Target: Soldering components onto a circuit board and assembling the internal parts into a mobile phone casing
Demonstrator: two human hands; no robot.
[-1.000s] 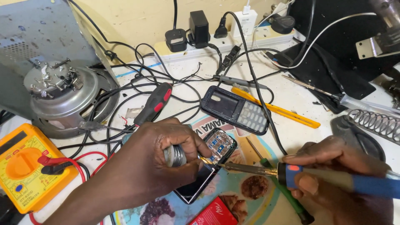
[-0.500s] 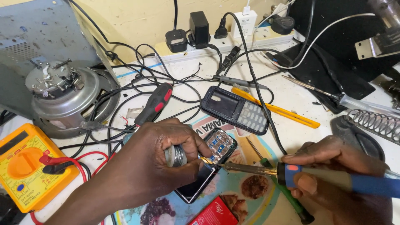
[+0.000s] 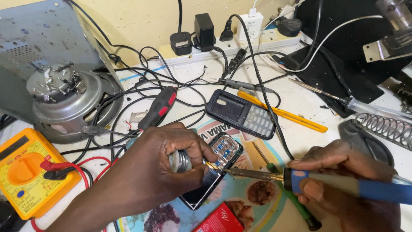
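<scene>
My left hand (image 3: 161, 161) is closed around a small spool of solder wire (image 3: 179, 161) and rests beside an opened phone (image 3: 212, 169) with its circuit board bared. My right hand (image 3: 343, 182) grips the blue handle of a soldering iron (image 3: 326, 182). The iron's metal tip points left and meets the board's lower left edge, right by the spool. The phone lies on a colourful printed mat (image 3: 257, 202).
A dark phone front cover with keypad (image 3: 241, 113) lies behind the mat, next to a yellow tool (image 3: 283, 111). A red-black screwdriver (image 3: 158, 108), tangled black cables, a motor (image 3: 64, 103), a yellow multimeter (image 3: 25, 172), a coiled iron stand (image 3: 382, 129) and a power strip (image 3: 231, 43) surround the hands.
</scene>
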